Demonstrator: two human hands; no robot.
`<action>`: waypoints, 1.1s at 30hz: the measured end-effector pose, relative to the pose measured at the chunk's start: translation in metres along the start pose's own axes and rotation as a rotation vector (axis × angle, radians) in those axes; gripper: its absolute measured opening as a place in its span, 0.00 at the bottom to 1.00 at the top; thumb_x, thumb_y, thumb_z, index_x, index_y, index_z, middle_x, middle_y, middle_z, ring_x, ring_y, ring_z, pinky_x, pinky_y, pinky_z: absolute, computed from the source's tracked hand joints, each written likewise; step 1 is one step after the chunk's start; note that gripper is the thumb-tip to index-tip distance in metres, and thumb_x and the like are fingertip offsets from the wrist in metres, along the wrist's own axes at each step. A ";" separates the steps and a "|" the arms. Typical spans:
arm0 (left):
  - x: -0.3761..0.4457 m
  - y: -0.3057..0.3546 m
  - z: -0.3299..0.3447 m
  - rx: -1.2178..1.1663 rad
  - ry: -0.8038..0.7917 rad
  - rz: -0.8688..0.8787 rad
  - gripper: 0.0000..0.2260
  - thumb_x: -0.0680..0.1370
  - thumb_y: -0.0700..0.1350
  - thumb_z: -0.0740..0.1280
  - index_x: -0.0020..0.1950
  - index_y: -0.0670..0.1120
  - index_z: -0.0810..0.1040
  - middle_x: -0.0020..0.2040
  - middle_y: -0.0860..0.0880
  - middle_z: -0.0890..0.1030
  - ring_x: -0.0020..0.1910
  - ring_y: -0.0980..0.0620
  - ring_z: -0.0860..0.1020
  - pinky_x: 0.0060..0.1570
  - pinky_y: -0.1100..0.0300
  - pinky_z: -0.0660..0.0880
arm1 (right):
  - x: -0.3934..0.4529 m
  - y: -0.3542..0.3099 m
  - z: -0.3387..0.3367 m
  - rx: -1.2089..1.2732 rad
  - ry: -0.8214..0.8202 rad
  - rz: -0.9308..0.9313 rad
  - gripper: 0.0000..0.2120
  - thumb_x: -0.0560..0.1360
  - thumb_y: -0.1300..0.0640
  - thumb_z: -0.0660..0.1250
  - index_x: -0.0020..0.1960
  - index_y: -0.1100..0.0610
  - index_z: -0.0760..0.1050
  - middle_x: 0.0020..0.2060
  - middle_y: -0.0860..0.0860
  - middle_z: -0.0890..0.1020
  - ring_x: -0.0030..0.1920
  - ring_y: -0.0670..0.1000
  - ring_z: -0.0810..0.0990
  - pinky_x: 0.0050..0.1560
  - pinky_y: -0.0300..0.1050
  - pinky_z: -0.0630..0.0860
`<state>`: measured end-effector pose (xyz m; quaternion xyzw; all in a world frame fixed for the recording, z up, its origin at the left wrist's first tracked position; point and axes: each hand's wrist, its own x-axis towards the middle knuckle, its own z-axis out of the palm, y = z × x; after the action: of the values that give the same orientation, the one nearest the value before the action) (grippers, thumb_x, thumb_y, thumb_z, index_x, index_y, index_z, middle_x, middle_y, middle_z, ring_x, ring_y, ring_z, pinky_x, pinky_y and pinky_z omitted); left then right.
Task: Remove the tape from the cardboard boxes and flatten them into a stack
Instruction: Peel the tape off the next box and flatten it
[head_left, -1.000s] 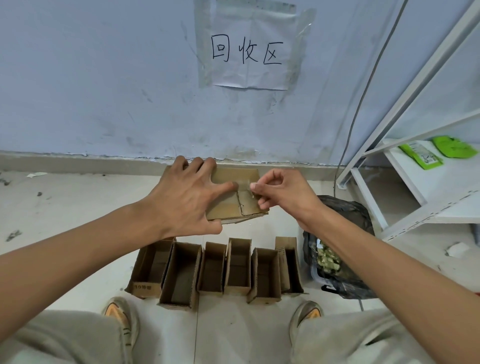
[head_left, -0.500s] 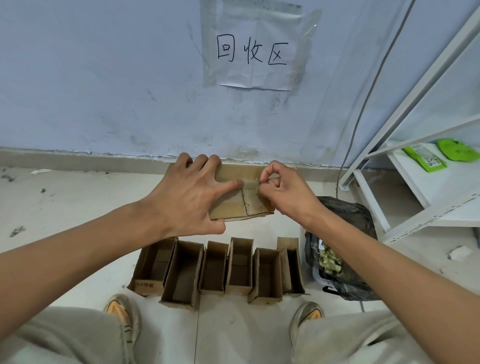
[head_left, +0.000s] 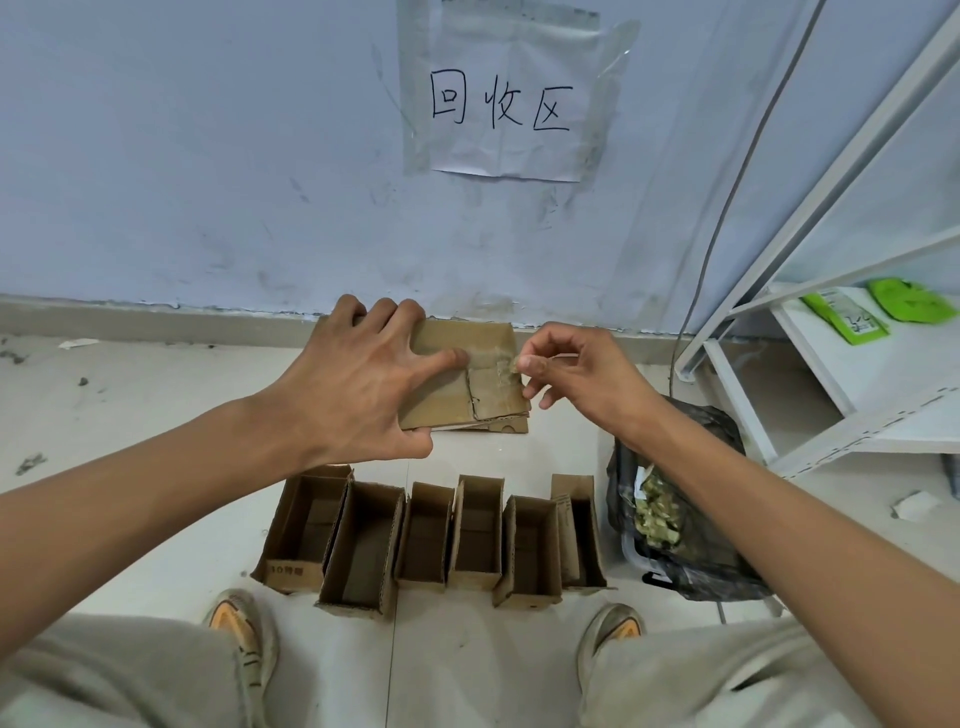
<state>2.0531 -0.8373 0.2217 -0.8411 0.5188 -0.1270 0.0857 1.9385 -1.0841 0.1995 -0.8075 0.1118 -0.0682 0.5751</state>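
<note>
A small brown cardboard box is held up in front of me above the floor. My left hand grips its left side, fingers over the top edge and thumb underneath. A strip of clear tape runs across the box face. My right hand pinches the tape's loose end at the box's right edge between thumb and forefinger. On the floor below stands a row of several open cardboard boxes, upright and side by side.
A black plastic bag holding crumpled tape scraps sits right of the row. A white metal shelf rack with green packets stands at the right. The wall carries a taped paper sign. My shoes flank the boxes.
My right hand has moved from the middle of the box face to its right edge, drawing the tape end rightward. The box has risen slightly. My left hand keeps its grip.
</note>
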 end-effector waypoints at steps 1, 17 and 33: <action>0.000 0.000 -0.001 0.003 -0.003 -0.001 0.36 0.65 0.69 0.62 0.73 0.61 0.71 0.59 0.41 0.72 0.54 0.42 0.73 0.55 0.42 0.70 | 0.000 0.000 0.001 -0.044 0.017 -0.012 0.05 0.80 0.61 0.73 0.47 0.62 0.81 0.40 0.59 0.83 0.38 0.54 0.86 0.36 0.41 0.81; -0.004 0.006 -0.010 0.033 0.031 -0.022 0.35 0.64 0.68 0.63 0.71 0.60 0.72 0.59 0.41 0.72 0.53 0.40 0.73 0.53 0.42 0.69 | -0.003 -0.004 0.033 -0.090 0.341 0.035 0.12 0.75 0.50 0.79 0.44 0.56 0.80 0.33 0.50 0.82 0.31 0.44 0.78 0.36 0.38 0.74; -0.009 0.007 -0.003 -0.052 0.047 -0.046 0.37 0.68 0.78 0.59 0.70 0.57 0.70 0.60 0.45 0.73 0.53 0.42 0.75 0.53 0.44 0.71 | -0.021 -0.015 0.055 0.283 0.133 0.152 0.03 0.80 0.60 0.73 0.51 0.59 0.81 0.41 0.50 0.85 0.39 0.45 0.83 0.41 0.46 0.83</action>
<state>2.0428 -0.8324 0.2217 -0.8516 0.5041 -0.1350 0.0485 1.9329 -1.0240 0.1960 -0.7015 0.1997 -0.0929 0.6778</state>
